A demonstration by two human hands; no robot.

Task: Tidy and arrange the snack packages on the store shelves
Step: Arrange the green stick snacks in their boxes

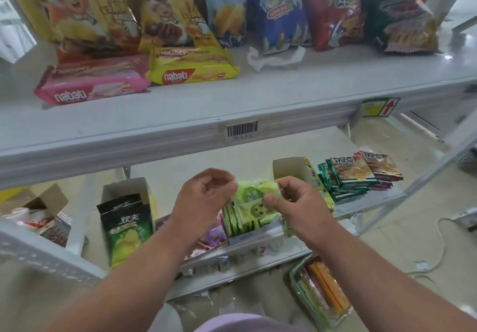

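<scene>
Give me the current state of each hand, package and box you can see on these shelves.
left hand: pinching the light green packet
right hand: pinching the same packet
light green packet: held up over its row
pink Nabati pack: lying flat, upper shelf
yellow Nabati pack: lying flat beside it
black-and-green box: upright, top open
white wrapper: crumpled, loose

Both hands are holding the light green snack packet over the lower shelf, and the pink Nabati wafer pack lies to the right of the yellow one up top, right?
Not quite: the head view shows the pink Nabati wafer pack lying left of the yellow Nabati wafer pack. The rest stands.
</scene>
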